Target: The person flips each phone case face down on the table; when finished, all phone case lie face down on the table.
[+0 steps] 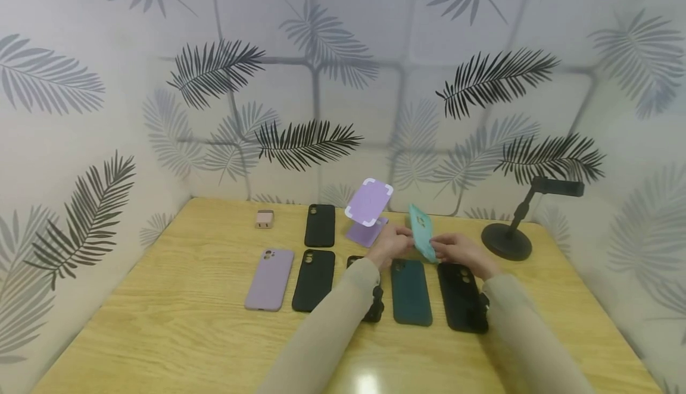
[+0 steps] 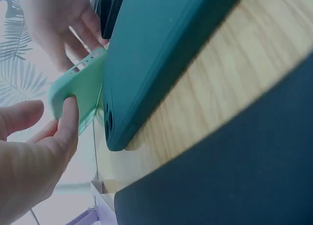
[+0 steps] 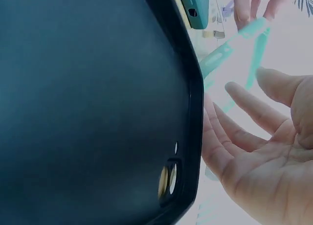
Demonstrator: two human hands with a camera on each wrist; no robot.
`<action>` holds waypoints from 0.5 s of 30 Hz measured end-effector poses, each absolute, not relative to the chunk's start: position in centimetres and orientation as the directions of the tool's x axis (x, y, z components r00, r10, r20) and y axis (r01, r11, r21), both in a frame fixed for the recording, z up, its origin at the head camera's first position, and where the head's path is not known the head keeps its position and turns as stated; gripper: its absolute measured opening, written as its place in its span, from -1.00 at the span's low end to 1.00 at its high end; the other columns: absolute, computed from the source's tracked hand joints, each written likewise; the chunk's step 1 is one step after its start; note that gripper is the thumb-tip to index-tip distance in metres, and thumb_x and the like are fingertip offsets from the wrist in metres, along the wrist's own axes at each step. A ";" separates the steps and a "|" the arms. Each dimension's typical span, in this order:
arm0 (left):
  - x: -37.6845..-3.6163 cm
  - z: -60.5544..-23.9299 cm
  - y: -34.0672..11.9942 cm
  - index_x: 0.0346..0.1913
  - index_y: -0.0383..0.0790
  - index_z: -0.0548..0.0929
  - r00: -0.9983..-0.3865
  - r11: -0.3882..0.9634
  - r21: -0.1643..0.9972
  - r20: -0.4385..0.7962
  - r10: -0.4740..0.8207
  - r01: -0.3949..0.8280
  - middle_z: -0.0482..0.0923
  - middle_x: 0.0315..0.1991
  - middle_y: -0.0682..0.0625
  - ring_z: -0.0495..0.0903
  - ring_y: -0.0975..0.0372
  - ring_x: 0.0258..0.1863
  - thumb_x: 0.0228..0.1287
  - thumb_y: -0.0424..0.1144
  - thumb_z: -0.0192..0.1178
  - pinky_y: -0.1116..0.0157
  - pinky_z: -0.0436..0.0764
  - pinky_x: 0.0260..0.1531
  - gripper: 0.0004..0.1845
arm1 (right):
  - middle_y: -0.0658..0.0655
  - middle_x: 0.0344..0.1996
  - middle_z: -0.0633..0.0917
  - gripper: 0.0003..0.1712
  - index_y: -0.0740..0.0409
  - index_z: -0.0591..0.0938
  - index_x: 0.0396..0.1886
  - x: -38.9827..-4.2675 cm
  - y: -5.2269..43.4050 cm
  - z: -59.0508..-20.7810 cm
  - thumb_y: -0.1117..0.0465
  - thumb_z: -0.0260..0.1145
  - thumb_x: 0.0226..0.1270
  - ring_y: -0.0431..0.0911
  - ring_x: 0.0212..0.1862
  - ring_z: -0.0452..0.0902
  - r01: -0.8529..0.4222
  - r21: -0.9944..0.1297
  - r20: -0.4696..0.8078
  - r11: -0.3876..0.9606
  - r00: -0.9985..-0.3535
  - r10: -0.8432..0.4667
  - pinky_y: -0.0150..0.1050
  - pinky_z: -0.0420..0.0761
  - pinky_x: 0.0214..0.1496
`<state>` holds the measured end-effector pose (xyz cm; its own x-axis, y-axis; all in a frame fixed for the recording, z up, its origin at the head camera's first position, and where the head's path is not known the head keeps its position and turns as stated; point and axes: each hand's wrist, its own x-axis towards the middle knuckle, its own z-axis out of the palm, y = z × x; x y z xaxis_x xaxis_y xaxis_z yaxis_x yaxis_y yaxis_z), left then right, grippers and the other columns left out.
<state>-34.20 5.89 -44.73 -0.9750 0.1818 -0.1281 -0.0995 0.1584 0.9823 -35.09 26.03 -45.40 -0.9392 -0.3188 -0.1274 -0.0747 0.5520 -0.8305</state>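
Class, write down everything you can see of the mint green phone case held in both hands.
The mint green phone case is a thin, soft-looking shell with small cut-outs along one edge. It is held above the table, tilted on edge, over the row of darker cases. The left hand pinches one side; the right hand holds the other end. Its inside looks empty in the left wrist view.

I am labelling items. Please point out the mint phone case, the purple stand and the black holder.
mint phone case (image 1: 421, 234), head view, back face
purple stand (image 1: 368, 202), head view, tilted plate
black holder (image 1: 506, 241), head view, round base
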 end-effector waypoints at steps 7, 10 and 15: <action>-33.8 -44.6 6.6 0.18 -0.35 0.59 -0.967 0.110 0.992 -0.089 0.237 -0.064 0.64 0.08 -0.17 0.66 0.03 0.03 0.33 -0.41 0.19 0.10 0.61 0.12 -0.63 | 0.50 0.20 0.52 -0.32 0.49 0.37 0.33 -35.5 24.9 -45.2 -0.05 -0.12 0.62 0.22 0.21 0.53 -0.037 -0.861 -0.166 0.507 -0.922 -0.350 0.01 0.60 0.19; -33.9 -44.5 6.8 0.24 -0.32 0.55 -0.959 0.093 0.993 -0.090 0.270 -0.067 0.59 0.15 -0.19 0.64 0.00 0.07 0.34 -0.45 0.14 0.05 0.59 0.15 -0.59 | 0.50 0.23 0.49 -0.24 0.48 0.30 0.38 -35.7 24.8 -45.1 -0.14 -0.15 0.61 0.22 0.23 0.51 -0.009 -0.877 -0.185 0.480 -0.916 -0.357 0.04 0.57 0.23; -34.2 -44.7 6.6 0.28 -0.28 0.52 -0.935 0.147 0.988 -0.098 0.341 -0.050 0.60 0.14 -0.26 0.60 -0.01 0.14 0.30 -0.55 -0.01 0.05 0.54 0.21 -0.51 | 0.49 0.20 0.52 -0.18 0.50 0.27 0.39 -35.9 25.2 -45.3 -0.18 -0.10 0.57 0.09 0.12 0.62 0.029 -0.901 -0.193 0.432 -0.920 -0.342 -0.05 0.63 0.17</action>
<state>-34.19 6.58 -44.68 -0.9348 0.3414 -0.0984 -0.0502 0.1472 0.9878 -35.88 25.18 -45.35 -0.9196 -0.3420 -0.1933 0.0288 0.4321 -0.9014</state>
